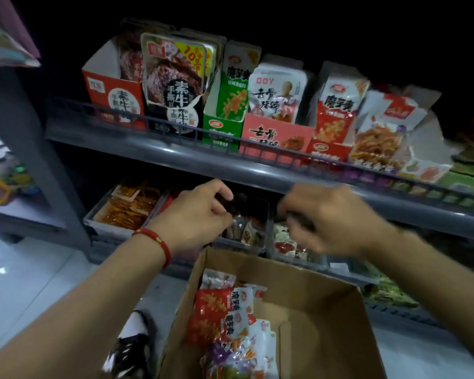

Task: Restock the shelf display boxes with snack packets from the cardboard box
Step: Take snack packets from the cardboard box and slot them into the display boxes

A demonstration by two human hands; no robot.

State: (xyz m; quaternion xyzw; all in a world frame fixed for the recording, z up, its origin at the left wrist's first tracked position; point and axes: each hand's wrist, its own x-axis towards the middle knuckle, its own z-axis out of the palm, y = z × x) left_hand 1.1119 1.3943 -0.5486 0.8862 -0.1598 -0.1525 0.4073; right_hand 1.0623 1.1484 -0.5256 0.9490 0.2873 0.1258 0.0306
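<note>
A brown cardboard box (pixel 320 310) stands open below me, with several red and white snack packets (pixel 225 310) piled in its left half. Just beyond it, on the lower shelf, sits a clear display bin (pixel 246 222) holding small dark packets. My left hand (pixel 197 214), with a red bracelet on the wrist, reaches into that bin, its fingers curled on a small packet at the bin's front. My right hand (pixel 323 217) is blurred; its curled fingers pinch something dark over the bin to the right.
The upper shelf (pixel 230 165) carries a row of display boxes with upright packets: red, black, green, pink and orange. More clear bins of snacks flank the middle bin on the lower shelf. A shoe (pixel 132 343) shows on the white floor, left of the box.
</note>
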